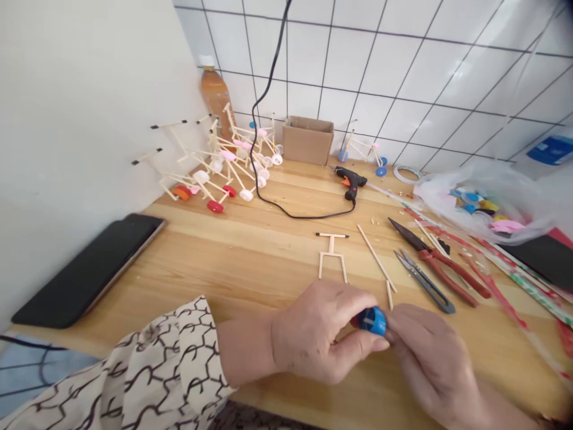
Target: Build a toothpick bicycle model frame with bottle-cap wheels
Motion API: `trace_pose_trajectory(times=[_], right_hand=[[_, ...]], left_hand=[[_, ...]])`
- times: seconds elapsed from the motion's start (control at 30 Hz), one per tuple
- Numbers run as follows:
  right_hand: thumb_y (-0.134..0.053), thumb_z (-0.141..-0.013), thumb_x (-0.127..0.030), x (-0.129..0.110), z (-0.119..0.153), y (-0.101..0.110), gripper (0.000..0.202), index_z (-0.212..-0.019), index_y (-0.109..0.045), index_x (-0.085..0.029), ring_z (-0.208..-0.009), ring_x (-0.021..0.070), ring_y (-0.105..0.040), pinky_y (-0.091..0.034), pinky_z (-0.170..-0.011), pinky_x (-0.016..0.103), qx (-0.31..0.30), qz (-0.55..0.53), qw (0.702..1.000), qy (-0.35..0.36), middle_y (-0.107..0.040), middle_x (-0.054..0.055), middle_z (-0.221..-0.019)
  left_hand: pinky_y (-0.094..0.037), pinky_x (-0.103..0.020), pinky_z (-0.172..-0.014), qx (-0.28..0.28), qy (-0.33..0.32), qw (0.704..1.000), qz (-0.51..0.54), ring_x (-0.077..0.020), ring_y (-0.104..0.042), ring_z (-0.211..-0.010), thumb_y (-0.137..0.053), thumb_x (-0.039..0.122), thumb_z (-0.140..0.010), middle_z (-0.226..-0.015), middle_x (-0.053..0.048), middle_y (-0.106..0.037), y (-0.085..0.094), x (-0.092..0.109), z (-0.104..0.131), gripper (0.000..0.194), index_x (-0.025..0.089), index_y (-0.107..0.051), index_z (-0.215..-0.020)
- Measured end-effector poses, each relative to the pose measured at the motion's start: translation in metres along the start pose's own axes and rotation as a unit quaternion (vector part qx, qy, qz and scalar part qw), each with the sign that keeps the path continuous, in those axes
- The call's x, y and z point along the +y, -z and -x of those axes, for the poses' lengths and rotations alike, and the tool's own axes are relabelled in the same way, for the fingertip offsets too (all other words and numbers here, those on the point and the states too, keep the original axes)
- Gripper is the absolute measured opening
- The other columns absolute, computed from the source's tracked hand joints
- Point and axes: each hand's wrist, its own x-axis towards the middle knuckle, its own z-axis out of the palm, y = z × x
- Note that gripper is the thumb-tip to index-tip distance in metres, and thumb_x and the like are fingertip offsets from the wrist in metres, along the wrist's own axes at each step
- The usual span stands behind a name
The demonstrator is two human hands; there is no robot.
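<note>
My left hand [326, 334] pinches a blue bottle cap [378, 322] between thumb and fingers, just above the table's front part. Against the cap's right side, my right hand [432, 355] is closed, its fingertips pressed together. Whatever those fingertips hold is hidden and slightly blurred. A small frame of thin sticks [332, 255], with a dark-tipped crossbar, lies beyond my left hand. Loose thin sticks [376, 257] rest on the wood just past the cap.
Pliers [447, 266] and thread snips [425, 280] lie to the right, near a plastic bag of caps [483, 203]. A glue gun [351, 181] with a black cord sits farther back. Stick models with cap wheels [224, 161], a cardboard box [308, 140] and a bottle [217, 95] stand behind; a phone [89, 269] lies left.
</note>
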Motion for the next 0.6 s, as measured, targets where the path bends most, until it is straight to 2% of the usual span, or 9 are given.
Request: trace_pose_trajectory(times=[0.03, 0.1, 0.27, 0.43, 0.53, 0.6], right_hand=[[-0.041, -0.080, -0.003, 0.000, 0.001, 0.000, 0.019, -0.074, -0.051, -0.018, -0.048, 0.0130, -0.043, -0.031, -0.047, 0.024, 0.010, 0.035, 0.999, 0.026, -0.048, -0.001, -0.054], [-0.041, -0.080, -0.003, 0.001, 0.002, 0.001, 0.019, -0.074, -0.050, -0.019, -0.048, 0.0133, -0.043, -0.031, -0.047, 0.024, 0.000, 0.044, 0.998, 0.033, -0.048, 0.000, -0.054], [-0.041, -0.089, -0.010, 0.005, -0.004, 0.006, 0.020, -0.072, -0.047, -0.019, -0.048, 0.0089, -0.045, -0.036, -0.048, 0.020, -0.094, -0.100, 0.989, -0.063, -0.047, -0.004, -0.056], [-0.046, -0.090, -0.022, 0.011, -0.008, 0.013, 0.012, -0.082, -0.054, -0.020, -0.052, 0.0096, -0.050, -0.040, -0.047, 0.019, -0.117, -0.143, 0.972, -0.142, -0.054, -0.003, -0.062], [-0.054, -0.086, -0.027, 0.017, -0.005, 0.014, 0.013, -0.094, -0.056, -0.018, -0.052, 0.0109, -0.054, -0.044, -0.048, 0.020, -0.086, -0.126, 0.974, -0.170, -0.059, -0.001, -0.065], [-0.055, -0.085, -0.027, 0.020, -0.003, 0.013, 0.015, -0.095, -0.057, -0.017, -0.051, 0.0110, -0.054, -0.044, -0.048, 0.021, -0.060, -0.107, 0.979, -0.165, -0.060, -0.001, -0.064]], left_hand=[[-0.043, -0.027, -0.061, 0.003, -0.005, 1.000, -0.002, -0.0146, -0.052, -0.062, -0.049, 0.027, -0.086, -0.073, -0.007, -0.061, 0.000, 0.000, 0.000, 0.018, 0.012, -0.054, -0.093], [-0.042, -0.027, -0.061, 0.000, -0.015, 1.000, -0.018, -0.0152, -0.052, -0.062, -0.049, 0.027, -0.086, -0.071, -0.007, -0.060, 0.000, 0.000, 0.001, 0.018, 0.012, -0.055, -0.092], [-0.042, -0.029, -0.063, 0.000, 0.005, 1.000, -0.024, -0.0162, -0.053, -0.064, -0.051, 0.029, -0.085, -0.073, -0.009, -0.061, 0.001, -0.001, 0.002, 0.023, 0.009, -0.056, -0.095], [-0.047, -0.025, -0.066, 0.021, 0.112, 0.989, 0.098, -0.0138, -0.054, -0.070, -0.056, 0.031, -0.084, -0.079, -0.005, -0.059, 0.001, -0.004, -0.002, 0.024, 0.013, -0.057, -0.101], [-0.047, -0.025, -0.068, 0.045, 0.176, 0.973, 0.143, -0.0133, -0.053, -0.073, -0.059, 0.029, -0.082, -0.082, -0.003, -0.058, 0.001, -0.003, -0.005, 0.026, 0.015, -0.055, -0.103], [-0.046, -0.025, -0.068, 0.059, 0.198, 0.964, 0.167, -0.0127, -0.053, -0.073, -0.061, 0.027, -0.080, -0.083, -0.003, -0.058, 0.001, -0.003, -0.007, 0.026, 0.015, -0.055, -0.103]])
